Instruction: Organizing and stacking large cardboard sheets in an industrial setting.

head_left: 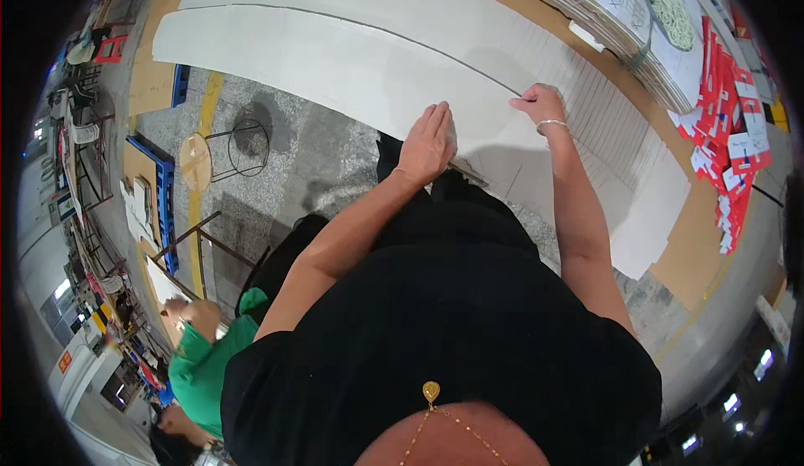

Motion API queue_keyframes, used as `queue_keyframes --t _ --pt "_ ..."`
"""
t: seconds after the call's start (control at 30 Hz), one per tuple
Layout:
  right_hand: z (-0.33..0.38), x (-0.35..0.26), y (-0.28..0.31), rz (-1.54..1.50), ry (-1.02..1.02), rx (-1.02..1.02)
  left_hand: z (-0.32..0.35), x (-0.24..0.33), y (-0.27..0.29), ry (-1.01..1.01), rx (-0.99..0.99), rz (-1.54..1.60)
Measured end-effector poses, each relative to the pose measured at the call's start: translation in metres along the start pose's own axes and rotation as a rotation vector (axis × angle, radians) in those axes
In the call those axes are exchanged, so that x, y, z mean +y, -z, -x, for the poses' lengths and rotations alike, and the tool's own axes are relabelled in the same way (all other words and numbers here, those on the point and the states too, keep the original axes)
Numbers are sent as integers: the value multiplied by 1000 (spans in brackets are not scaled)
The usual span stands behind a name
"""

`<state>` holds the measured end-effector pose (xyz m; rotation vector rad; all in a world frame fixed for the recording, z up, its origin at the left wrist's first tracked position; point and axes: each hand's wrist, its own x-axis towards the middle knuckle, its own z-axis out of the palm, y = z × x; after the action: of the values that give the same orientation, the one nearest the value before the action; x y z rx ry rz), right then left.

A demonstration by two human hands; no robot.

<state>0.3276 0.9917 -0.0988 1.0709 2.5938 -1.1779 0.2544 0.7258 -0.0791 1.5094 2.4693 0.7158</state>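
Long white cardboard sheets (335, 56) lie across the table in front of me, one overlapping another along a dark seam. My left hand (429, 144) rests at the near edge of the nearer sheet, fingers stretched out side by side and holding nothing. At the seam farther right, my right hand (544, 106) pinches the sheet's edge between thumb and forefinger. The other fingers are curled, and a bracelet circles that wrist. To the right of this hand, several sheet ends (611, 114) lie fanned out in steps.
A strapped stack of flat cartons (595, 14) stands at the far right, a coil of pale cord (668, 15) on top. Beside it lie red and white printed cards (724, 131). A round stool (198, 163) stands left on the floor. A person in green (205, 374) works behind my left side.
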Motion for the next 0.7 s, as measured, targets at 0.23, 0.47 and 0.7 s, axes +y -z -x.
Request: queue_keyframes --t 0.23,0.47,0.7 --pt "-6 -4 -4 18 -78 -22 0 -2 -3 9 -2 -26" --pt "-7 -6 -6 42 -98 0 0 -4 -3 13 4 -26" --pt "-1 5 4 85 17 1 5 7 4 -48 -97 -107"
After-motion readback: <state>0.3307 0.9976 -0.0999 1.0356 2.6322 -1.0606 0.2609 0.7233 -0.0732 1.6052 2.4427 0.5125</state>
